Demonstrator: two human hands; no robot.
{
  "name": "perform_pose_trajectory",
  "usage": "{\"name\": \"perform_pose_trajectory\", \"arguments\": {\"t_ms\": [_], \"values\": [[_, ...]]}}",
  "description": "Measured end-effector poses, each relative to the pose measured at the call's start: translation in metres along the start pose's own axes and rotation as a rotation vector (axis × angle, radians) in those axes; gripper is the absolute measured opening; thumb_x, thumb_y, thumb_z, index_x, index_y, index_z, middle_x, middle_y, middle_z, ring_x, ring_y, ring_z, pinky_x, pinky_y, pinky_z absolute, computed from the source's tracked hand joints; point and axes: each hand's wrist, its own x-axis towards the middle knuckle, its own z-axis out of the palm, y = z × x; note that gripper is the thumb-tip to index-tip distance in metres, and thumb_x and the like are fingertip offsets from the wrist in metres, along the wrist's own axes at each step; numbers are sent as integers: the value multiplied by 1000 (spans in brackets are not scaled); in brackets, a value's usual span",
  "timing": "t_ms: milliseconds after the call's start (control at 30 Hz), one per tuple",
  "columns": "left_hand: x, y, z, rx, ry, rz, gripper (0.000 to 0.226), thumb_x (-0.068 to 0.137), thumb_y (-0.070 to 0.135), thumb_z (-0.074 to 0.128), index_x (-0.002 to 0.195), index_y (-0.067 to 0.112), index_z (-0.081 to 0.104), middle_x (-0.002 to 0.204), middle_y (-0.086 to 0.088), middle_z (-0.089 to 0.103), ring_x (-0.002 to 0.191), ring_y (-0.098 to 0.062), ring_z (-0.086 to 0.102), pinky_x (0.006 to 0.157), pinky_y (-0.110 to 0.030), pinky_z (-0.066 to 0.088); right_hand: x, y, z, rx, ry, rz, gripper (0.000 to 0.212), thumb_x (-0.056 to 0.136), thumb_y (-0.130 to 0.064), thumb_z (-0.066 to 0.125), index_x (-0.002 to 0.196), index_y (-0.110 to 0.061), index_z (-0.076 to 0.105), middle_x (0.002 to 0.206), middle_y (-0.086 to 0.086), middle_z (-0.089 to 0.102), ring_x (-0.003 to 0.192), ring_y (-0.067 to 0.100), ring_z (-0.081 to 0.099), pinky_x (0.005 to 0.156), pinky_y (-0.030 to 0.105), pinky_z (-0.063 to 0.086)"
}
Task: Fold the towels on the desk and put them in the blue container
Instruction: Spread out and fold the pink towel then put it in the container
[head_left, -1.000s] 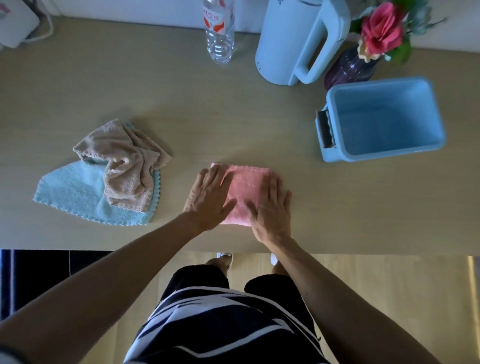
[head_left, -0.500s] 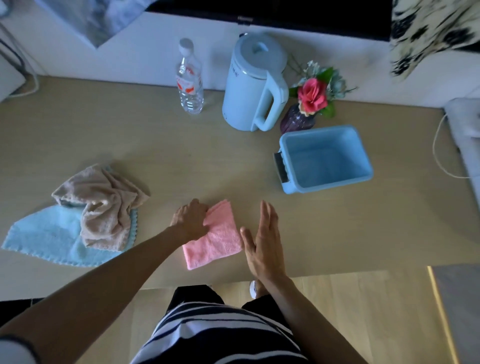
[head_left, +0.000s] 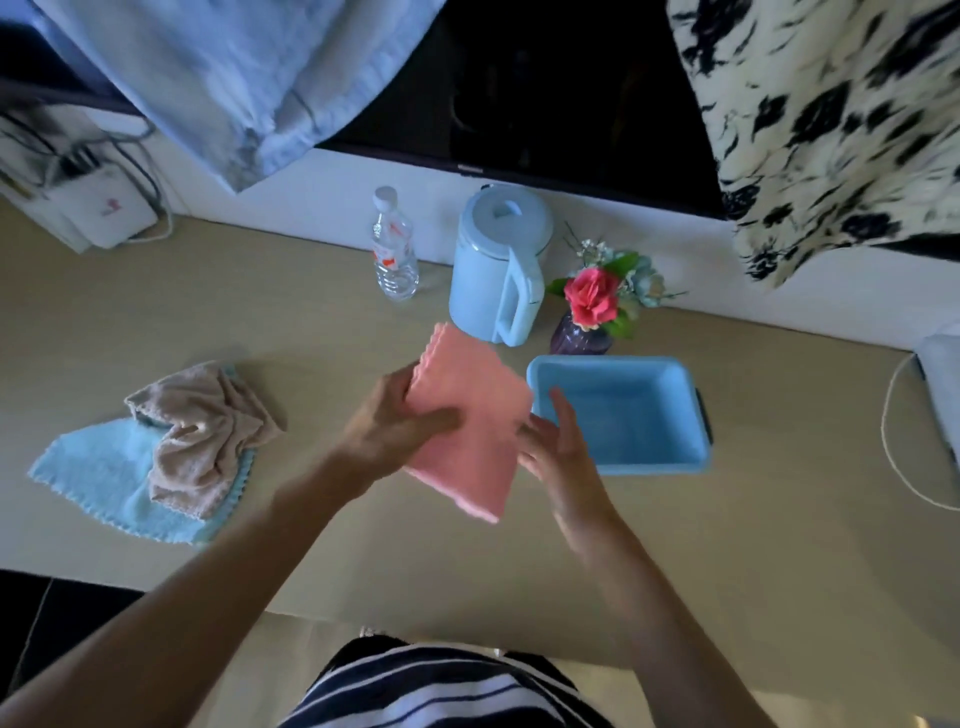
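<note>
Now lifted off counter (head_left: 701, 545): folded pink towel (head_left: 467, 421), pinched by left hand (head_left: 395, 423), thumb on top. Right hand (head_left: 563, 452) spread beside its right edge. Overlaps left rim of blue container (head_left: 649, 466). Open room over counter, near side.

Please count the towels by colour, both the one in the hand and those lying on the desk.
Pink: 1, the pink towel, folded, held in the left hand.
Beige: 1, the beige towel, crumpled on the desk.
Light blue: 1, the light blue towel, partly under the beige one.
Total: 3.
</note>
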Motion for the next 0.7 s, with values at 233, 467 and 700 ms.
{"name": "perform_pose_trajectory", "arguments": {"t_ms": [233,467,700], "values": [[13,33,116,-224,67,138,56,72,30,81,124,23,61,108,3,74,94,-13,70,82,-37,60,8,-54,-117,39,113,-63,88,72,-6,77,145,-34,36,94,-5,74,82,10,68,72,34,54],[39,32,192,-75,146,152,95,77,26,75,155,37,22,120,-1,68,102,-17,69,84,-38,60,23,-69,-195,-92,26,-69,46,78,11,68,102,-27,58,99,3,64,88,20,59,64,28,48],[59,16,211,347,115,124,54,85,20,76,135,30,58,111,9,59,106,-18,61,85,-14,43,54,-69,-212,-695,27,-90,36,76,3,72,94,-27,78,107,3,73,87,24,68,75,31,56]]}}
